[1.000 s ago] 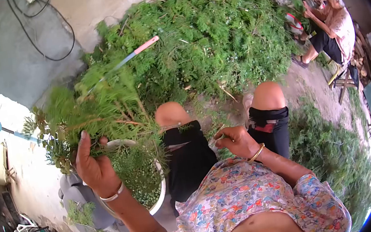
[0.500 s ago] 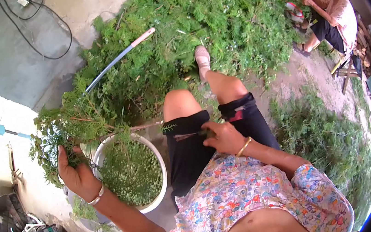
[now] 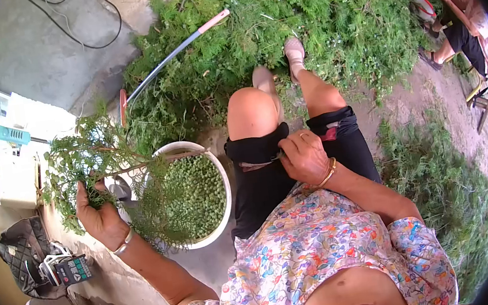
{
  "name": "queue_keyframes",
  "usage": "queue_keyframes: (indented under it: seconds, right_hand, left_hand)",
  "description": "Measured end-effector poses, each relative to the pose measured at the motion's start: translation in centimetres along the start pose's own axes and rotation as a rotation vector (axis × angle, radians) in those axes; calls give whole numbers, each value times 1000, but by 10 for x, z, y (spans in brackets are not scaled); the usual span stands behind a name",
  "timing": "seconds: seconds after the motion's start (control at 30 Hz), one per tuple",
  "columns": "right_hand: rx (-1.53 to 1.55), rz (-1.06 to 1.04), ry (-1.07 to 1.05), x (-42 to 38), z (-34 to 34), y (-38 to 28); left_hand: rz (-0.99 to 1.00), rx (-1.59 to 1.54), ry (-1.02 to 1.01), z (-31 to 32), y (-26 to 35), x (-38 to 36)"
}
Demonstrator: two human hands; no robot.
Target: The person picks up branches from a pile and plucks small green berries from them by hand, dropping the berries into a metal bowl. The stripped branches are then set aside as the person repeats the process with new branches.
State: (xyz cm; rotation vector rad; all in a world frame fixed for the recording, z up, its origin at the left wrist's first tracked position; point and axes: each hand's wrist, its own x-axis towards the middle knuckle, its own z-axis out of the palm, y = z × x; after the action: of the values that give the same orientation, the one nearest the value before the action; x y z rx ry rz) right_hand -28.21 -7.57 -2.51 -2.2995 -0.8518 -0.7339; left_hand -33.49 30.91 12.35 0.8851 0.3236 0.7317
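Note:
My left hand [image 3: 100, 222], with a silver bracelet, is closed around the leafy end of a green conifer branch [image 3: 98, 152]. The branch's bare stem points right, across the far part of a white bucket [image 3: 224, 182]. Inside the bucket lie many small green berry-like cones [image 3: 191, 195], partly covered by hanging foliage. My right hand [image 3: 305, 157], wearing a ring and a gold bangle, rests by the rolled hem of my black shorts [image 3: 261, 193]. Its fingers are pinched together, and what they hold, if anything, is hidden.
A large heap of cut greenery [image 3: 314, 28] lies ahead, with a long-handled tool [image 3: 177, 52] across it. More branches [image 3: 435, 171] lie to the right. Another person [image 3: 470, 33] sits at far right. A fan [image 3: 3, 130] and a dark bag [image 3: 28, 258] are at left.
My view has shifted, moving the scene right. The branch stem now lies higher over the bucket, showing more cones. My right hand's fingers have drawn closer together near the hem.

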Motion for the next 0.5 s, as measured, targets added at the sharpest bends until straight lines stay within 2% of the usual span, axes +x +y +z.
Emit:
queue_keyframes:
  seconds: [0.07, 0.13, 0.3, 0.5]
  right_hand:
    - [10, 20, 38, 2, -5, -1]
    - [0, -66, 20, 0, -8, 2]
    - [23, -22, 9, -4, -2, 11]
    - [-30, 9, 32, 3, -1, 34]
  left_hand:
    - [-21, -32, 31, -2, -4, -1]
    - [-45, -52, -11, -3, -9, -2]
    - [-126, -50, -47, -7, -23, 0]
    - [-180, -41, 28, -25, -41, 9]
